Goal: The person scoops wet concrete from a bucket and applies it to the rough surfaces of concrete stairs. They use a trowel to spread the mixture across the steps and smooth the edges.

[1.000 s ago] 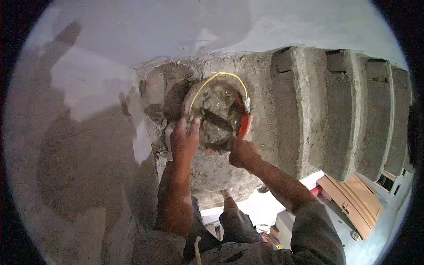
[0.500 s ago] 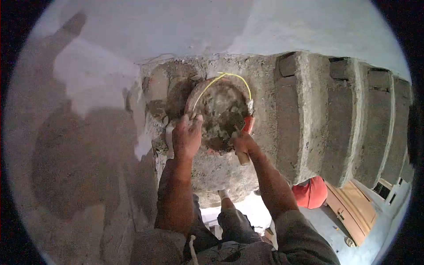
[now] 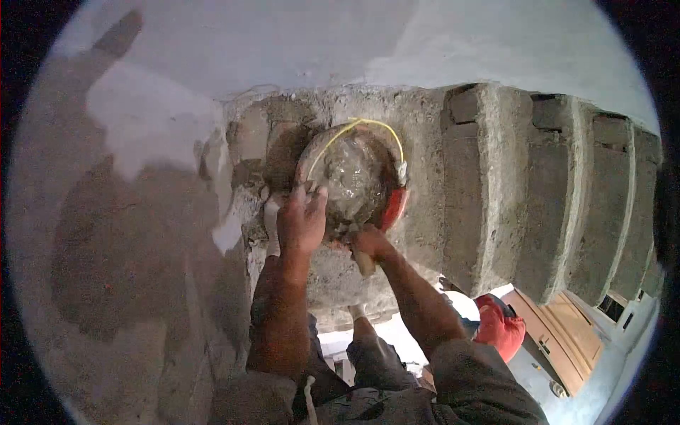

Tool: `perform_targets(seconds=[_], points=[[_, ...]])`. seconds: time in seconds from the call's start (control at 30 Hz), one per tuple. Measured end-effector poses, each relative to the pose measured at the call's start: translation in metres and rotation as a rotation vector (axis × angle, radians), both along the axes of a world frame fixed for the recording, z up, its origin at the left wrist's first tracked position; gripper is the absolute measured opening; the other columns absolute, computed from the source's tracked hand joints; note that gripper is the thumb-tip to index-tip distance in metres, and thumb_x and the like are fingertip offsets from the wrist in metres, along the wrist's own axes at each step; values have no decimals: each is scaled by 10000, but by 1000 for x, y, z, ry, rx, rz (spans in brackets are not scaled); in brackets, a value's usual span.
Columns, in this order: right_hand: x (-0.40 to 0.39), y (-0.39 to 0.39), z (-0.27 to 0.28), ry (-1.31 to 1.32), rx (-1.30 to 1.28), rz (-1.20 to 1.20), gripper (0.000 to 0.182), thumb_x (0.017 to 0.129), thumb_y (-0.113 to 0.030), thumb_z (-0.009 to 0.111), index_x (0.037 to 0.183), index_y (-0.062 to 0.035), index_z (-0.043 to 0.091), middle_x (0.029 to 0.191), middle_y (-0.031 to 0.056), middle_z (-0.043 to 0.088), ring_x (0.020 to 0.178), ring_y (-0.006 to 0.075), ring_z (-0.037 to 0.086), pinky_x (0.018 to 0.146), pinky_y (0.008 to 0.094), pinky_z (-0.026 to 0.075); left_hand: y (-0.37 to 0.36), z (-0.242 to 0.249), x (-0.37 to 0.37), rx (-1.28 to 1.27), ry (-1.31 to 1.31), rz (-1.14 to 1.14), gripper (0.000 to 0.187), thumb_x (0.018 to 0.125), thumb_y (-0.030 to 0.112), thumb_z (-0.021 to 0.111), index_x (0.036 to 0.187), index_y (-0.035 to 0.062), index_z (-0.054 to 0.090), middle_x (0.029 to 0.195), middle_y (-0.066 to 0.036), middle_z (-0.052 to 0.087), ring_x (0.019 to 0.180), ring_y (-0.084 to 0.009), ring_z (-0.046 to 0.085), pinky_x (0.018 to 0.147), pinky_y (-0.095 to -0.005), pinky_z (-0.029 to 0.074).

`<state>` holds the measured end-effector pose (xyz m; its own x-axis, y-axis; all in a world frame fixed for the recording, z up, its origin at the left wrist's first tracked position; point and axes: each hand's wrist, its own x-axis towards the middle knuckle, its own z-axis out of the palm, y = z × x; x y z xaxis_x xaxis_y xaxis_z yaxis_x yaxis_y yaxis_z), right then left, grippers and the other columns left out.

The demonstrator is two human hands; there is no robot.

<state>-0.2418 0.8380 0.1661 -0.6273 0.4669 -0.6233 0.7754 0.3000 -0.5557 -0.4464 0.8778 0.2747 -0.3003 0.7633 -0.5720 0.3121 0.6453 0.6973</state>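
A round basin (image 3: 395,207) with a red patch on its rim stands on a rough concrete step, partly full of wet grey mortar (image 3: 354,170). My left hand (image 3: 301,225) is closed on the basin's near-left rim, fingers over the edge. Over the near side of the basin, my right hand (image 3: 374,243) grips a trowel by its pale handle (image 3: 365,265), whose end sticks out below the fist. The blade is hidden in the mortar and behind the hand. A thin yellow cord (image 3: 386,126) arches along the far rim.
Rough concrete stairs (image 3: 503,191) run off to the right. A smooth grey wall (image 3: 283,42) rises behind, and another (image 3: 127,255) stands at left. Down at lower right are a person in red (image 3: 499,327) and a wooden door (image 3: 559,329).
My right hand has moved with the trowel left and toward me, to the basin's near edge. My left hand stays on the rim. More of the person in red shows below.
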Motion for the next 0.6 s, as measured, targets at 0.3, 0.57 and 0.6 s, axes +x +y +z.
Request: perform_targets(seconds=[0.3, 0.57, 0.6], points=[[-2, -3, 68, -77, 12, -684, 328, 745, -208, 636, 969, 14, 545, 730, 190, 623, 655, 323, 630, 607, 425, 515, -6, -9, 14, 92, -94, 124, 380, 854, 318, 570, 1109, 36, 567, 1027, -189, 625, 988, -348, 591, 830, -397, 457], [4, 35, 75, -311, 34, -377, 374, 735, -327, 617, 921, -4, 584, 782, 212, 642, 770, 387, 637, 678, 469, 516, -13, -18, 19, 45, -11, -41, 432, 856, 355, 551, 1139, 28, 555, 1043, -222, 613, 1006, -380, 571, 849, -418, 446], [2, 28, 77, -312, 25, -370, 374, 735, -327, 617, 921, -4, 584, 782, 212, 642, 770, 387, 637, 678, 469, 516, -14, -20, 20, 18, 29, 0, 433, 857, 363, 547, 1130, 28, 561, 1036, -226, 613, 1005, -389, 569, 847, -422, 445]])
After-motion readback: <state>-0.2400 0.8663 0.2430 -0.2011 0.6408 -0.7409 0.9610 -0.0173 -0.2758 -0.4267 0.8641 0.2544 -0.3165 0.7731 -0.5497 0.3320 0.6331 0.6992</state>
